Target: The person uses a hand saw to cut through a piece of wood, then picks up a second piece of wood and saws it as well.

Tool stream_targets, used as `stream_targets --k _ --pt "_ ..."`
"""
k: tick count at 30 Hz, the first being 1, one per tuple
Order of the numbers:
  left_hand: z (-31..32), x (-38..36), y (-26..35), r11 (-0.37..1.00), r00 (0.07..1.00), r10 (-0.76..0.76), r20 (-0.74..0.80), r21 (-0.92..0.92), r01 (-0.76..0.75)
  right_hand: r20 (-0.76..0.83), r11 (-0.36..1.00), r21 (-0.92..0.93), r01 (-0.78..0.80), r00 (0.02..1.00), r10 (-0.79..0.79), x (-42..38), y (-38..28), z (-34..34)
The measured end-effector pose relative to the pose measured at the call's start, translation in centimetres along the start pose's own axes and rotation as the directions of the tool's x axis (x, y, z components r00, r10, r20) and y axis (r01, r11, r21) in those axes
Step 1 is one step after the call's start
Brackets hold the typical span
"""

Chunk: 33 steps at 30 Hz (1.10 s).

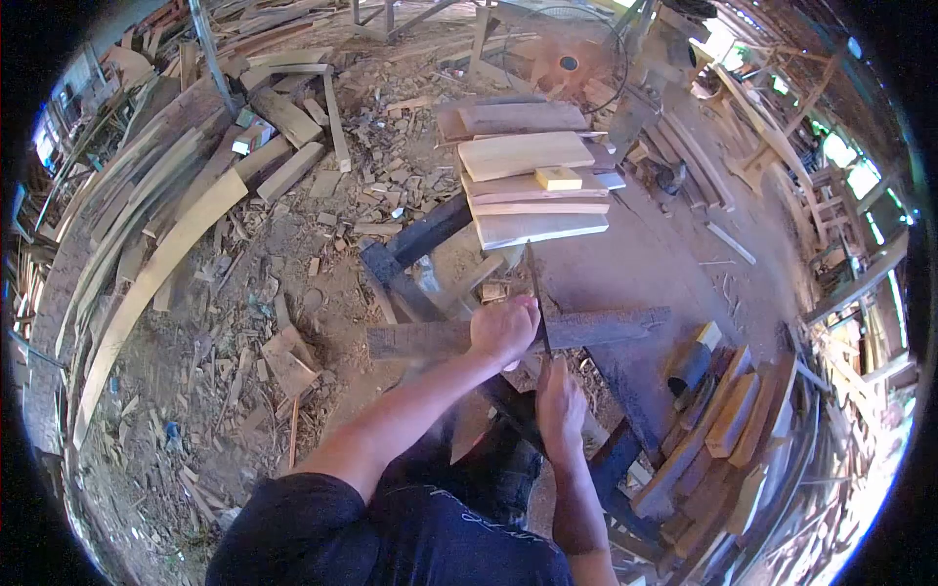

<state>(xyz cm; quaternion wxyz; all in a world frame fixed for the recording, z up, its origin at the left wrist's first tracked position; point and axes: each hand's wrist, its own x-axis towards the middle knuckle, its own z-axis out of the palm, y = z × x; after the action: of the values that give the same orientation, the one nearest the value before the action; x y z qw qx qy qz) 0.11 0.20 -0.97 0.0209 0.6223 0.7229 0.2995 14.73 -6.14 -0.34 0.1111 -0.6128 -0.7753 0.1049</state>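
Note:
My left hand (505,330) is closed in a fist beside a long, thin, dark tool (532,278) above a dark wooden beam (420,341). My right hand (561,410) is wrapped round the tool's near end, a little lower and to the right. The tool points away from me, its far tip near the edge of a pale board (542,227). Whether my left fingers grip the tool or something else is hidden. Beyond the hands, several cut boards (526,153) lie side by side, with a small yellow block (558,179) on top.
A round wire fan guard (569,63) stands at the back. Long curved planks (161,264) lie at the left, and cut wood pieces (733,415) are piled at the right. Wood scraps (391,186) cover much of the ground. A dark frame (430,234) stands ahead.

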Motion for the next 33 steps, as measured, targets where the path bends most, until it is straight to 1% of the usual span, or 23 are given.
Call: stream_targets --k 1,3,5,7,9,11,12,14,16,19,21,22,23,24,25,26,27,28,29,30,31,32,33 --pt "-0.2 -0.1 0.1 1.0 1.0 -0.001 0.003 0.002 0.001 0.003 1.0 0.002 -0.001 1.0 0.001 -0.3 0.0 0.0" --pt "-0.6 0.1 0.1 1.0 0.999 -0.023 0.033 0.002 0.022 -0.064 0.999 0.046 0.016 0.998 -0.013 -0.6 -0.1 -0.1" --pt "-0.4 0.3 -0.1 0.999 0.997 -0.054 0.055 0.007 0.054 -0.042 1.0 0.004 0.017 0.999 -0.017 -2.8 -0.6 -2.2" --pt "-0.6 0.4 0.0 0.999 0.997 -0.032 0.073 0.024 0.03 0.064 0.995 -0.03 -0.097 0.993 0.099 -4.2 0.2 -2.5" --pt "-1.1 0.3 0.5 0.999 0.996 -0.043 0.072 0.015 0.042 0.055 0.997 -0.017 -0.081 0.995 0.081 -3.6 0.5 -1.6" --pt "-1.2 0.1 0.6 0.999 0.997 -0.044 0.066 0.012 0.043 -0.056 0.999 0.016 0.035 0.998 -0.034 -1.4 0.1 -0.5" --pt "-0.9 0.1 0.4 0.999 0.998 -0.022 0.054 0.045 0.02 -0.051 1.0 0.021 0.001 0.999 0.0 -0.5 0.0 0.2" --pt "-0.4 0.2 0.0 0.997 0.999 -0.001 0.036 0.081 -0.002 -0.056 0.999 0.039 0.005 0.998 -0.003 -1.0 0.0 -0.2" --pt "-0.2 0.2 -0.3 0.998 0.997 -0.001 0.081 0.065 -0.004 -0.058 0.998 0.055 0.009 0.998 -0.006 -2.3 0.0 -1.2" --pt "-0.6 0.3 0.1 0.997 0.992 -0.063 0.11 0.058 0.057 0.025 0.998 -0.039 -0.045 0.999 0.046 -4.1 0.5 -2.3" --pt "-0.7 0.0 0.1 0.998 0.994 -0.03 0.104 0.059 0.024 -0.034 0.997 -0.04 0.063 0.997 -0.064 -3.2 -0.2 -2.5" --pt "-0.7 0.1 0.0 0.998 0.996 0.009 0.084 0.064 -0.015 -0.027 0.998 -0.037 0.051 0.998 -0.052 -2.2 -0.2 -1.6" --pt "-0.6 0.2 0.0 0.998 0.995 0.011 0.096 0.062 -0.017 -0.096 0.999 0.03 0.043 0.995 -0.04 -0.7 0.1 0.3" --pt "-0.5 0.2 -0.1 0.999 0.997 -0.012 0.074 0.043 0.009 -0.163 0.995 0.096 0.037 0.986 -0.021 0.1 0.2 1.2" --pt "-0.5 0.3 0.0 0.999 0.998 -0.035 0.059 0.022 0.034 -0.151 0.995 0.094 0.02 0.989 -0.006 0.0 0.0 0.8" --pt "-0.4 0.3 0.0 0.996 0.987 -0.067 0.143 0.063 0.058 -0.118 0.997 0.073 0.007 0.993 0.002 -0.5 -0.1 0.2" --pt "0.1 0.2 -0.4 0.998 0.982 -0.049 0.181 0.055 0.039 -0.089 0.998 0.054 -0.017 0.996 0.022 -1.6 -0.1 -0.4" --pt "0.7 0.2 -0.8 0.989 0.997 0.083 -0.001 0.125 -0.082 -0.045 0.995 0.09 -0.048 0.998 0.052 -2.8 0.1 -1.4" --pt "1.4 0.1 -1.0 0.961 0.958 0.226 -0.176 0.201 -0.189 -0.041 0.992 0.087 -0.096 0.994 0.1 -3.6 0.4 -1.7" --pt "0.9 0.5 -0.4 0.959 0.956 0.25 -0.151 0.178 -0.223 -0.041 0.996 0.048 -0.077 0.996 0.079 -3.9 0.7 -1.9" --pt "-0.6 0.8 0.5 0.987 0.997 0.082 0.013 0.135 -0.083 -0.035 0.998 0.013 -0.058 0.998 0.059 -4.1 0.8 -2.0" --pt "-1.3 0.8 1.1 0.99 0.98 -0.084 0.182 0.13 0.061 -0.088 0.997 0.08 0.001 0.996 0.006 -3.5 0.8 -1.8" --pt "-1.0 0.7 1.0 0.992 0.977 -0.056 0.208 0.126 0.03 -0.091 0.996 0.086 -0.037 0.995 0.045 -2.3 0.7 -0.7"
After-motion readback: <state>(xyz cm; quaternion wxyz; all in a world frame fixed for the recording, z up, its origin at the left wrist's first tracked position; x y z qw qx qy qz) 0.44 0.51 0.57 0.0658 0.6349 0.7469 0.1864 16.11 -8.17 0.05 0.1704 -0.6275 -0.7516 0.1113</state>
